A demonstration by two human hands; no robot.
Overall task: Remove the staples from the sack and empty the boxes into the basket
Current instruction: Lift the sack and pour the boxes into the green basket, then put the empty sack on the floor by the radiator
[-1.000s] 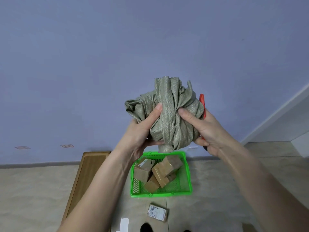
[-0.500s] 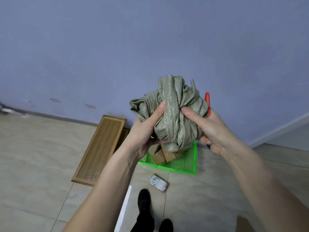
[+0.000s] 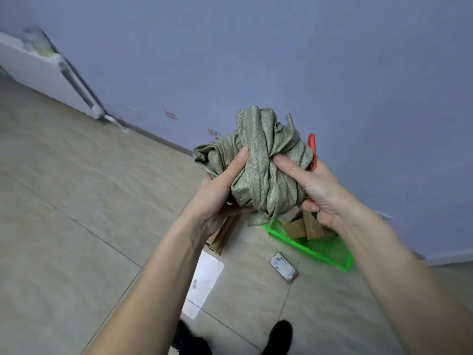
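Observation:
A crumpled grey-green woven sack (image 3: 258, 160) is bunched into a ball in front of me at chest height. My left hand (image 3: 222, 193) grips its left and underside, thumb pressed on the front. My right hand (image 3: 312, 185) clamps the right side and also holds a red-handled tool (image 3: 312, 149) against the sack. Below the sack, the green plastic basket (image 3: 330, 254) stands on the floor with several brown cardboard boxes (image 3: 297, 228) in it, partly hidden by the sack and my right wrist.
One small labelled box (image 3: 282, 267) lies on the floor tiles in front of the basket. A white sheet (image 3: 204, 278) lies on the floor by a wooden frame (image 3: 222, 234). My dark shoes (image 3: 277, 336) show at the bottom. A white unit (image 3: 43, 73) stands far left by the purple wall.
The view has swung left and tilted, so the basket has shifted to the lower right. Both hands keep the same grip on the bunched sack.

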